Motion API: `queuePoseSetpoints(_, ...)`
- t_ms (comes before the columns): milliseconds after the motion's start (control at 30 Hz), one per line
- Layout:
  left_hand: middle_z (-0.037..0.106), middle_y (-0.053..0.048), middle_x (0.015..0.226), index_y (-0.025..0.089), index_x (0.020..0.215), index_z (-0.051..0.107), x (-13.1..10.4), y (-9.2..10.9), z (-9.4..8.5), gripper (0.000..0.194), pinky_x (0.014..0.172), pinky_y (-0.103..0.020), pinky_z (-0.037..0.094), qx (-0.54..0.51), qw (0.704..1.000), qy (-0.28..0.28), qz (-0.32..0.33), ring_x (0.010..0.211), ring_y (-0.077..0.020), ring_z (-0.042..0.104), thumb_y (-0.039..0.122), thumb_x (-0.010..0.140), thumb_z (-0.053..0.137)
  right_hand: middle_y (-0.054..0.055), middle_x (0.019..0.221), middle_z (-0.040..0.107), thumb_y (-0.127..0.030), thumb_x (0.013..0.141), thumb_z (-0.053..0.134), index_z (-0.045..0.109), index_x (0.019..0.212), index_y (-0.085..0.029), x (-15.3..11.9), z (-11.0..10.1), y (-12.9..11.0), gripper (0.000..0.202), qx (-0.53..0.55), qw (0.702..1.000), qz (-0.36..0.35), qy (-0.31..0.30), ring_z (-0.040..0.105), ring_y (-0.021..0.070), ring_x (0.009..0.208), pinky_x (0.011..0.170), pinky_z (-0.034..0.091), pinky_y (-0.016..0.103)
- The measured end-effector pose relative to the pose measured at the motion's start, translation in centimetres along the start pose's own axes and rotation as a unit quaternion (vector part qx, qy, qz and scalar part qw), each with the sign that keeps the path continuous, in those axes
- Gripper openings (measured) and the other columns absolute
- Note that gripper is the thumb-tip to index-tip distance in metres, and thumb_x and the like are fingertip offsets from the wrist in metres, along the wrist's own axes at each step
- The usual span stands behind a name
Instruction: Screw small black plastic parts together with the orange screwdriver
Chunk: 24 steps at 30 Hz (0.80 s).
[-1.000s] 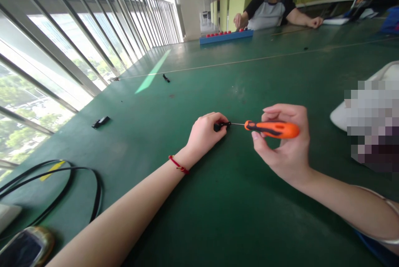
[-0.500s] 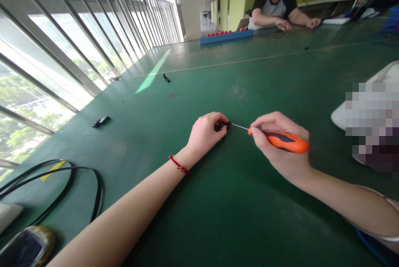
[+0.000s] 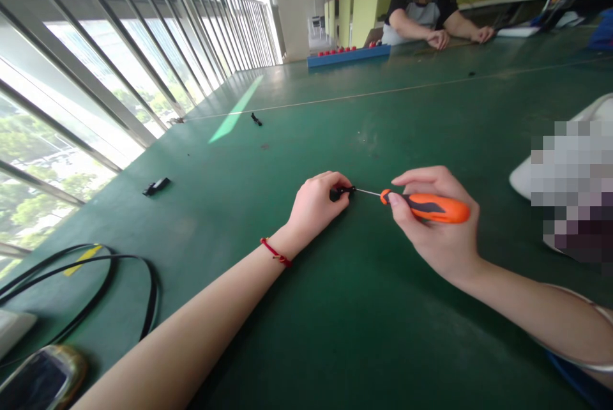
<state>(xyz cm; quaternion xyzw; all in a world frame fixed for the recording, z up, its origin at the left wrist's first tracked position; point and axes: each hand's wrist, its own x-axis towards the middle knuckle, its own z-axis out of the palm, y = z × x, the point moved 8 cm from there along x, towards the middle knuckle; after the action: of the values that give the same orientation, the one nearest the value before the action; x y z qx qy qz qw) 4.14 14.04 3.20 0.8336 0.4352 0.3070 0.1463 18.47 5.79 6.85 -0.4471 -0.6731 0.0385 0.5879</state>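
Note:
My left hand [image 3: 318, 201] rests on the green table [image 3: 306, 327] and pinches a small black part [image 3: 341, 193] between thumb and fingers. To its right, my right hand [image 3: 440, 225] holds an orange and black screwdriver [image 3: 443, 207], its thumb on the handle and its index finger raised off it. The thin metal shaft points left, and its tip meets the right end of the black part. Details of that contact are too small to make out.
Small black pieces lie at the left [image 3: 156, 187] and farther back [image 3: 256, 119]. A black cable [image 3: 152, 295] and a device with a screen [image 3: 43, 381] are lower left. A blue rack [image 3: 348, 57] and a person [image 3: 421, 14] are across the table.
The screwdriver handle has turned and tipped up slightly in my right hand, whose index finger has lifted away from it. My left hand and the black part look the same.

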Motion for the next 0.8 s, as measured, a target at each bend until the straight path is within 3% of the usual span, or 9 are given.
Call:
queuePoseSetpoints(67, 0.068, -0.002, 0.086, 0.019, 0.084, 0.065, 0.0, 0.0, 0.0, 0.015, 0.073, -0.026, 0.050, -0.001, 1.000, 0.001, 0.000, 0.079, -0.0157, 0.062, 0.017, 0.075, 0.054, 0.001, 0.083, 0.058, -0.016, 0.069, 0.066, 0.053, 0.097, -0.026, 0.1, -0.3, 0.2, 0.033, 0.037, 0.999, -0.005, 0.027, 0.056, 0.0161, 0.064, 0.063, 0.048, 0.035)
queuePoseSetpoints(133, 0.068, -0.002, 0.086, 0.018, 0.084, 0.065, 0.0, 0.1, 0.0, 0.015, 0.073, -0.026, 0.050, -0.003, 1.000, 0.004, 0.002, 0.079, -0.0156, 0.062, 0.016, 0.075, 0.054, 0.000, 0.079, 0.054, -0.015, 0.067, 0.068, 0.051, 0.103, -0.026, 0.2, -0.2, 0.3, 0.042, 0.059, 0.998, -0.004, 0.020, 0.053, 0.0152, 0.061, 0.059, 0.047, 0.033)
queuePoseSetpoints(233, 0.068, -0.002, 0.086, 0.018, 0.085, 0.065, -0.1, 0.1, -0.1, 0.015, 0.074, -0.026, 0.050, -0.006, 1.000, 0.006, 0.005, 0.079, -0.0155, 0.062, 0.016, 0.076, 0.054, -0.005, 0.056, 0.049, -0.019, 0.072, 0.066, 0.056, 0.086, -0.025, 0.3, 0.6, 0.0, 0.019, 0.008, 0.999, -0.008, -0.031, 0.049, 0.0132, 0.050, 0.060, 0.044, 0.034)
queuePoseSetpoints(333, 0.068, -0.002, 0.086, 0.018, 0.085, 0.065, -0.1, 0.0, 0.0, 0.015, 0.074, -0.026, 0.050, -0.004, 1.000, 0.005, 0.005, 0.079, -0.0154, 0.062, 0.017, 0.076, 0.054, -0.004, 0.057, 0.056, -0.019, 0.076, 0.062, 0.056, 0.074, -0.025, 0.1, 0.6, -0.4, 0.008, -0.027, 0.999, -0.014, -0.036, 0.053, 0.0148, 0.055, 0.065, 0.044, 0.036)
queuePoseSetpoints(467, 0.068, -0.002, 0.086, 0.018, 0.084, 0.065, 0.0, 0.0, 0.0, 0.014, 0.073, -0.026, 0.050, -0.001, 1.000, 0.002, 0.003, 0.079, -0.0154, 0.062, 0.016, 0.075, 0.054, 0.002, 0.086, 0.057, -0.013, 0.068, 0.066, 0.053, 0.099, -0.025, 0.0, 0.0, 0.1, 0.036, 0.041, 0.999, -0.009, 0.012, 0.055, 0.0168, 0.068, 0.065, 0.047, 0.035)
queuePoseSetpoints(567, 0.068, -0.002, 0.085, 0.018, 0.085, 0.065, 0.0, 0.1, 0.0, 0.014, 0.072, -0.025, 0.050, 0.000, 1.000, 0.003, 0.005, 0.079, -0.0153, 0.062, 0.016, 0.075, 0.054, 0.001, 0.083, 0.050, -0.013, 0.065, 0.068, 0.049, 0.106, -0.025, 0.2, 0.0, 0.4, 0.046, 0.060, 0.998, -0.015, 0.015, 0.051, 0.0167, 0.069, 0.063, 0.046, 0.034)
queuePoseSetpoints(633, 0.068, -0.002, 0.086, 0.018, 0.085, 0.065, 0.0, 0.1, 0.0, 0.015, 0.073, -0.025, 0.050, -0.001, 1.000, 0.005, 0.008, 0.079, -0.0153, 0.062, 0.016, 0.076, 0.054, -0.003, 0.068, 0.047, -0.017, 0.066, 0.069, 0.050, 0.101, -0.025, 0.2, 0.2, 0.2, 0.040, 0.035, 0.999, -0.018, -0.004, 0.048, 0.0151, 0.060, 0.062, 0.044, 0.035)
queuePoseSetpoints(733, 0.068, -0.002, 0.086, 0.018, 0.085, 0.065, 0.0, 0.0, 0.0, 0.015, 0.073, -0.025, 0.050, -0.003, 1.000, 0.007, 0.009, 0.079, -0.0153, 0.062, 0.016, 0.076, 0.054, -0.007, 0.050, 0.046, -0.022, 0.074, 0.064, 0.055, 0.083, -0.024, 0.1, 0.6, -0.4, 0.013, -0.020, 0.999, -0.023, -0.039, 0.048, 0.0141, 0.051, 0.065, 0.042, 0.037)
queuePoseSetpoints(800, 0.068, -0.002, 0.086, 0.018, 0.085, 0.065, 0.0, 0.0, 0.0, 0.015, 0.073, -0.025, 0.050, -0.003, 1.000, 0.006, 0.009, 0.079, -0.0152, 0.062, 0.016, 0.076, 0.054, -0.005, 0.051, 0.052, -0.022, 0.077, 0.061, 0.055, 0.077, -0.024, 0.0, 0.6, -0.4, 0.007, -0.032, 0.999, -0.018, -0.039, 0.053, 0.0149, 0.054, 0.066, 0.043, 0.036)
